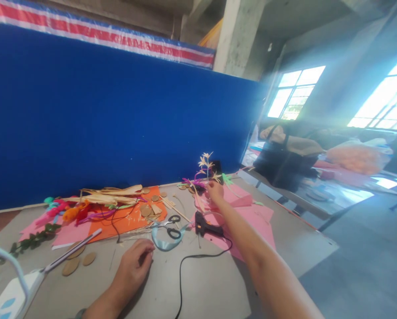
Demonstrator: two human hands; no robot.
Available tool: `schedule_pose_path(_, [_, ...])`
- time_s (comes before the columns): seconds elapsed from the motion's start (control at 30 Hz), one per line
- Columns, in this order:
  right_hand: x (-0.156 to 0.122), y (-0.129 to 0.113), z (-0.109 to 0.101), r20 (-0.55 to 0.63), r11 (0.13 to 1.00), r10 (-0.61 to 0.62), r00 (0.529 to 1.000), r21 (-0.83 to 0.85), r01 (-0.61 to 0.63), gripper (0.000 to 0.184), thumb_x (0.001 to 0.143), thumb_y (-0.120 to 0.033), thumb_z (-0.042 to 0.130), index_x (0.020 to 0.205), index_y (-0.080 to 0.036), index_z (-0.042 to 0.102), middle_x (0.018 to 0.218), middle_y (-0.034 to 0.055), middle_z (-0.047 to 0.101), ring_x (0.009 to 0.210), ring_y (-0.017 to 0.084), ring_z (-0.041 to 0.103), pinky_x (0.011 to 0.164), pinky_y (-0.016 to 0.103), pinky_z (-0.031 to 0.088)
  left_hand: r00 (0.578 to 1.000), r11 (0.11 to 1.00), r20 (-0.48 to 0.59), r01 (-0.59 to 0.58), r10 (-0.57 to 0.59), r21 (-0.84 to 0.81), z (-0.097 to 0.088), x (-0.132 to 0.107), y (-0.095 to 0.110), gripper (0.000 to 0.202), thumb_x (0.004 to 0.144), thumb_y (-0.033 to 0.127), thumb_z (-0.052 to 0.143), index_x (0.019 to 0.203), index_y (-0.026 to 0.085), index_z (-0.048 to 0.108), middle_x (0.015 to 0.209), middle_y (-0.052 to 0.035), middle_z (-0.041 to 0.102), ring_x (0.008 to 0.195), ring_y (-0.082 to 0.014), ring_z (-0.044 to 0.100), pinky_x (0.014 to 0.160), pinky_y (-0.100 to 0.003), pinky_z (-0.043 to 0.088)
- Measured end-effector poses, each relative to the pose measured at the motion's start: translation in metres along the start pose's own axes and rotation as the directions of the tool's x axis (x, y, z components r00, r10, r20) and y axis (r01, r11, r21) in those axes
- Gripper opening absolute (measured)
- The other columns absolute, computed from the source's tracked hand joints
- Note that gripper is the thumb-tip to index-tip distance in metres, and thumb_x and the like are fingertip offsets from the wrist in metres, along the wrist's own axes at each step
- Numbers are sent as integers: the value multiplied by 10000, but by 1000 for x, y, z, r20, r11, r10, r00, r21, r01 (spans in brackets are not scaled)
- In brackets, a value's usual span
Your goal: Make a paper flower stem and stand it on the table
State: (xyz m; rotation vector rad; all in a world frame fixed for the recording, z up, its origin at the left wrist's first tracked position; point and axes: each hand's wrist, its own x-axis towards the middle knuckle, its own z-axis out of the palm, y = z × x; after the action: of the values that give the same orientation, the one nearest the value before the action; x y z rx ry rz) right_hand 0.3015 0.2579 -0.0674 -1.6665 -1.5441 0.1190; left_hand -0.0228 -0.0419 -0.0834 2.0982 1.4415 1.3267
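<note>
My right hand [214,191] reaches to the back of the table, its fingers pinched at the stem of a sprig of straw-coloured flowers [205,164]. The sprig stands upright above the fingers. My left hand [135,263] rests on the near table, fingers loosely curled, a gap by the thumb and nothing visible in it. Just beyond it lie a pale blue ribbon [163,245] and black-handled scissors [174,226], the ribbon partly under the scissors. Below my right forearm, a black glue gun [206,228] lies on pink sheets [263,221].
A blue partition [118,119] borders the table's back. Husk strips [112,195], wooden discs [70,266], an orange sheet [121,223] and coloured pipe cleaners [75,212] are on the left. A black cable [181,279] crosses the front. A white lamp [15,292] stands front left.
</note>
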Motion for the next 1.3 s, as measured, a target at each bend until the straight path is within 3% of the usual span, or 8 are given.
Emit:
schedule_pose_path(0.23, [1,-10,9,-23,999,-4,1000,50,5,189,738,-225,538,798,-149,701,768,83,716,721,199,635,710,291,450,1000,1000,6,-2,2,2,0,1,1,129,834,158,500,846,196,623,891,-73,682,848,-199,653,773,-323,535])
schedule_pose_path(0.47, [0,-22,8,-55,991,-1,998,137,9,177,723,-224,521,714,-130,672,683,90,695,646,201,624,678,308,457,1000,1000,1,15,-15,-18,0,0,3,128,845,166,490,841,196,614,886,-75,674,846,-197,648,776,-323,533])
schedule_pose_path(0.63, [-3,-45,7,-97,975,-11,995,220,32,235,764,-291,491,793,-125,654,745,106,702,712,218,637,719,327,464,1000,1000,2,16,-16,-17,0,1,4,133,847,178,494,844,200,626,883,-75,678,843,-199,650,771,-321,532])
schedule_pose_path(0.77, [-19,-76,22,-13,952,-86,996,294,86,225,779,-335,512,824,-155,640,682,46,691,614,185,624,634,288,470,1000,1000,-6,12,-12,-22,1,1,4,133,842,179,498,839,200,630,877,-71,683,836,-198,655,764,-316,534])
schedule_pose_path(0.93, [-47,-108,48,109,936,-177,978,325,133,80,731,-254,566,732,-185,605,626,8,658,589,165,606,598,254,454,1000,1000,-19,2,-3,-10,0,2,5,141,832,166,499,835,198,637,867,-70,688,818,-196,657,753,-315,538])
schedule_pose_path(1.1, [-62,-120,62,154,947,-179,972,296,128,62,692,-169,537,663,-187,590,597,8,628,570,164,568,591,256,429,1000,1000,-28,-4,4,-7,-1,3,8,159,828,169,493,831,199,649,873,-83,697,835,-209,663,765,-336,543])
schedule_pose_path(1.3, [-57,-125,75,150,960,-153,977,256,111,63,703,-161,544,687,-183,601,654,36,652,653,184,588,647,268,429,1000,1000,-17,-8,7,-25,0,3,7,171,817,136,492,843,196,650,866,-77,693,830,-201,657,771,-328,536])
